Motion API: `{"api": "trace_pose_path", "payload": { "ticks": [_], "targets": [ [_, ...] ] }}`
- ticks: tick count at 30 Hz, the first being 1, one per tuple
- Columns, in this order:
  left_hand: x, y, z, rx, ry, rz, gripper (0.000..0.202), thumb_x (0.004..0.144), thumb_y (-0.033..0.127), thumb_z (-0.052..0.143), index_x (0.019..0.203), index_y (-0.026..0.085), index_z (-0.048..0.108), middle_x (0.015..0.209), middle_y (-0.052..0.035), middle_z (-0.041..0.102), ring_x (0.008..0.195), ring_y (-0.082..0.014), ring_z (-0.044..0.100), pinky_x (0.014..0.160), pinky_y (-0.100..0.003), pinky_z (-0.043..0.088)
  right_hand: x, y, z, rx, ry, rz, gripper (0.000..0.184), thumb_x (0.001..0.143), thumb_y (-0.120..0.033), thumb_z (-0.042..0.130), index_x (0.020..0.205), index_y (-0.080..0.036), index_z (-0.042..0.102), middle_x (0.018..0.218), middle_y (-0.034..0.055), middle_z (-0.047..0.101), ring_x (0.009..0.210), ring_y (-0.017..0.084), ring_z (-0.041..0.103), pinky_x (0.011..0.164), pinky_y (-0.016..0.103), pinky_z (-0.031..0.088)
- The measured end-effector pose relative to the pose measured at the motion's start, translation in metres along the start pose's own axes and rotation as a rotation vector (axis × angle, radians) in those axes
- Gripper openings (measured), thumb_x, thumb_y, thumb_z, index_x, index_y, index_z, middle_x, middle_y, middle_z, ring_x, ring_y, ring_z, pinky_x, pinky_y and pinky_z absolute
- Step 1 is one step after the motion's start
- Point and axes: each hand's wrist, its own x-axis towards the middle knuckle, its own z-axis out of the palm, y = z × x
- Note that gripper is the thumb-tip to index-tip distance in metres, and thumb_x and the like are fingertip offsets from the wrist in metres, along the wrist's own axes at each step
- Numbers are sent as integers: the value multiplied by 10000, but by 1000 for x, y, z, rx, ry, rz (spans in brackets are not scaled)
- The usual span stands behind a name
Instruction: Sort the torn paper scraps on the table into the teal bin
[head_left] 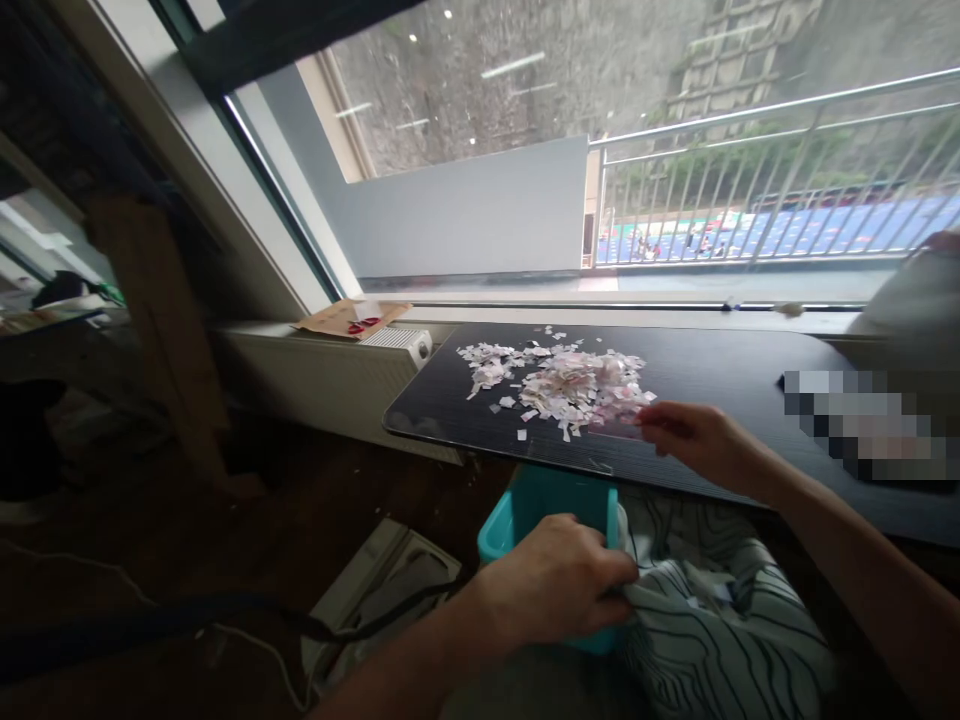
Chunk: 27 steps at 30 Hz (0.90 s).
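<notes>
Shredded paper scraps (577, 385), white and pinkish, lie in a loose pile on the black tabletop (712, 365). My right hand (694, 440) is at the pile's right edge, fingers pinched on a thin, see-through pinkish strip (616, 429) lying along the front of the scraps. Below the table's front edge stands a teal plastic bin (499, 525). My left hand (562, 580) is closed at the bin's near right side, seemingly on its rim; the fingertips are partly hidden. Striped cloth (720, 600) over my lap touches the bin's right side.
A brown envelope (337, 318) with red-handled scissors (364, 325) rests on the left sill above a radiator (337, 375). A blurred-out object (877, 425) lies at the table's right. A pale box-like item (382, 580) and a cable (255, 640) are on the floor.
</notes>
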Motion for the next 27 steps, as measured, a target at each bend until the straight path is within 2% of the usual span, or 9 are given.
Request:
{"api": "trace_pose_path", "payload": {
  "ticks": [4,8,13,16,21,23,27],
  "targets": [
    [-35,-16,-3,2,4,-142,141,838,343,627,807,210,596,694,16,595,681,-170,596,670,-258,397,24,-13,23,-45,36,-98,296,816,-416,558,906,-165,687,688,28,649,619,146,567,577,252,446],
    [-67,-27,-7,-36,1,-288,102,851,291,621,807,204,593,721,19,589,725,-163,582,683,-253,384,46,-22,53,-105,12,-153,249,816,-344,536,876,-167,701,684,24,659,603,141,554,559,247,414],
    [-88,-36,-7,-119,21,-375,73,882,247,573,837,202,608,769,17,608,778,-157,576,727,-253,376,58,-28,78,-150,-53,-177,273,826,-332,497,857,-159,706,703,33,674,608,141,556,569,247,404],
    [-93,-39,-8,-142,18,-397,93,894,242,550,847,199,618,783,13,624,791,-161,582,725,-254,371,54,-32,76,-182,-101,-163,285,823,-338,490,858,-155,706,667,26,654,591,135,539,552,242,388],
    [-95,-41,-10,-160,19,-427,100,892,250,555,868,201,639,779,7,629,784,-166,587,722,-253,373,39,-35,59,-192,-222,-129,278,798,-347,508,835,-159,709,618,9,624,541,114,488,507,229,361],
    [-95,-41,-9,-158,28,-434,100,891,252,560,880,203,647,778,5,627,783,-167,587,721,-253,373,38,-36,57,-185,-202,-126,266,791,-339,517,835,-163,712,636,13,635,557,120,501,520,230,373],
    [-94,-41,-8,-151,40,-434,114,894,268,562,870,199,649,779,2,627,784,-169,585,721,-254,377,50,-37,63,-220,-38,-135,277,803,-332,505,851,-161,717,655,34,657,574,141,539,547,249,387]
  ]
}}
